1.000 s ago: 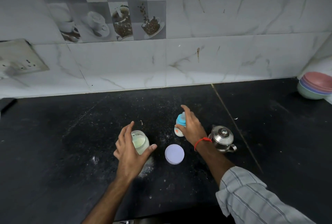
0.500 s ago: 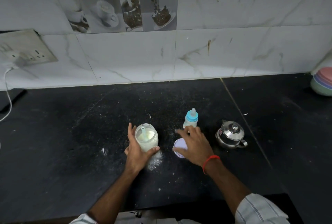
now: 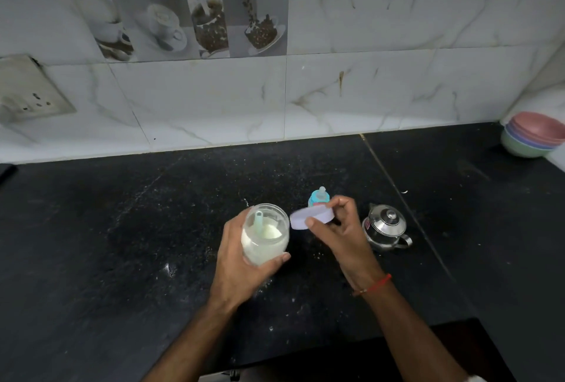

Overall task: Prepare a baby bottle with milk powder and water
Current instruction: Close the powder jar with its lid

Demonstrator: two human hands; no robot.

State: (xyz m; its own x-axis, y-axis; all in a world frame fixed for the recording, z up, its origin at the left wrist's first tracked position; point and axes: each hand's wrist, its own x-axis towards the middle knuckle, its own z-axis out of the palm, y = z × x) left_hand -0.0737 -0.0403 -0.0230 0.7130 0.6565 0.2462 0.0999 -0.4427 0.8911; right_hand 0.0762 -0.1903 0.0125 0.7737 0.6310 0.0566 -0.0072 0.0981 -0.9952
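Note:
My left hand [image 3: 241, 262] grips a clear jar of milk powder [image 3: 265, 236], lifted and tilted, with a pale green scoop [image 3: 258, 220] standing in the powder. My right hand [image 3: 339, 228] holds the jar's lilac lid [image 3: 310, 219] by its rim, just right of the open jar mouth. Behind the lid stands the baby bottle [image 3: 318, 196] with its blue collar and teat on; its body is hidden by the lid and my fingers.
A small steel kettle [image 3: 385, 227] with its lid on stands right of my right hand. Stacked coloured bowls [image 3: 533, 136] sit at the far right against the wall. The black counter [image 3: 122, 244] is dusted with spilled powder. A wall socket [image 3: 30, 91] is at left.
My right hand left the bottle, reached the lid on the counter and has lifted it beside the jar. My left hand has raised and tilted the jar.

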